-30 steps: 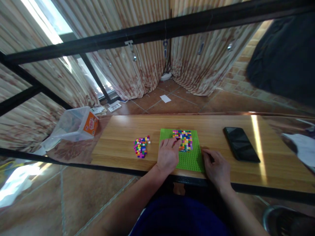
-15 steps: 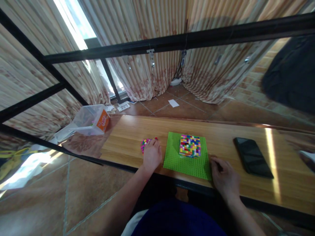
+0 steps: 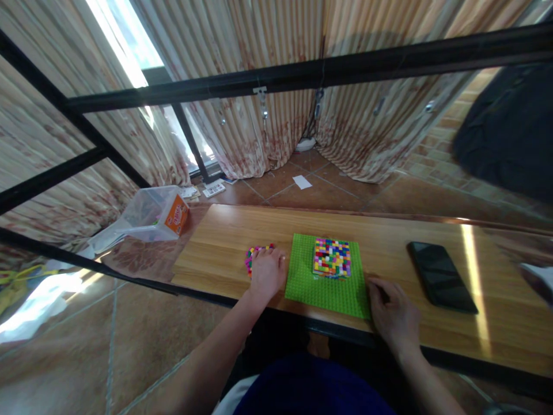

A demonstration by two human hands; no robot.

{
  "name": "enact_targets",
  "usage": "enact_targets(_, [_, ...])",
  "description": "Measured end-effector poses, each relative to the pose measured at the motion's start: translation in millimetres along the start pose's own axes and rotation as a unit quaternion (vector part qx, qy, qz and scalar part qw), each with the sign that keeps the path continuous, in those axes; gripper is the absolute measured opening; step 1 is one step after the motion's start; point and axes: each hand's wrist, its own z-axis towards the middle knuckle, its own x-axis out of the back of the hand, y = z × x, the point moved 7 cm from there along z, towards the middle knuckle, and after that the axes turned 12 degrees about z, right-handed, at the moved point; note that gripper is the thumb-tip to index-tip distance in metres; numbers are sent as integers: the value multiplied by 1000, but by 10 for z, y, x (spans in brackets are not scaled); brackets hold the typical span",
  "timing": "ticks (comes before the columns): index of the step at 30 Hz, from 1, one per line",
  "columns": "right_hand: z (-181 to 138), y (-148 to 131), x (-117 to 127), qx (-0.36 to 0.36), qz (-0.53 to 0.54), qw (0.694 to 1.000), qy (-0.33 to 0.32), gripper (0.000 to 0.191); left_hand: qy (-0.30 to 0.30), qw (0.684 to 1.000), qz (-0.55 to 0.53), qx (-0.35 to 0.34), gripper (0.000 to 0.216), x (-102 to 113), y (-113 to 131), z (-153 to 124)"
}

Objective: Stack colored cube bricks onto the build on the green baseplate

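A green baseplate [image 3: 322, 286] lies on the wooden table [image 3: 224, 236] near its front edge. A block of many-coloured small bricks [image 3: 332, 257] is built on its far part. Left of the plate lies a small pile of loose coloured bricks [image 3: 254, 253]. My left hand [image 3: 266, 272] rests on that pile, palm down, fingers curled over the bricks and hiding most of them. My right hand [image 3: 392, 311] lies at the plate's right front corner with its fingers curled against the edge.
A black phone [image 3: 441, 276] lies flat on the table to the right. A clear plastic box with an orange label [image 3: 155, 213] sits off the table's left end. Black metal bars [image 3: 302, 72] cross above. Curtains hang behind, over a tiled floor.
My left hand moved off the brick block on the plate and went left onto the loose pile. My right hand stayed at the plate's corner. The view swung slightly.
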Motion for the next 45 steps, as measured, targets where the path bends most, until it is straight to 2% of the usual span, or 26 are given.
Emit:
enact_targets(5, [0,-8,-7,1,12,1000,-2,34,12,991,-129,-45,10,114,368,6])
enact_targets(8, [2,-13,-8,5,15,1000,-1,34,24,982,-172,-78,9,152,565,32])
enact_targets(11, [1,-12,-10,5,16,1000,0,33,42,977,-191,-88,9,137,665,64])
enact_targets(15, [-5,0,-16,-3,17,1000,0,31,71,975,-196,-77,11,92,690,99])
enact_targets(27, [1,-9,-10,3,16,1000,4,32,93,968,-230,-44,12,36,715,152])
enact_targets(34, [-1,-21,-13,3,28,1000,3,31,119,968,-199,-91,14,92,740,36])
enact_targets(39, [4,-36,-4,7,29,1000,5,29,118,973,-148,-133,20,124,783,-38])
enact_targets(45, [10,-45,-5,6,20,1000,3,31,111,977,-105,-146,24,83,819,-54])
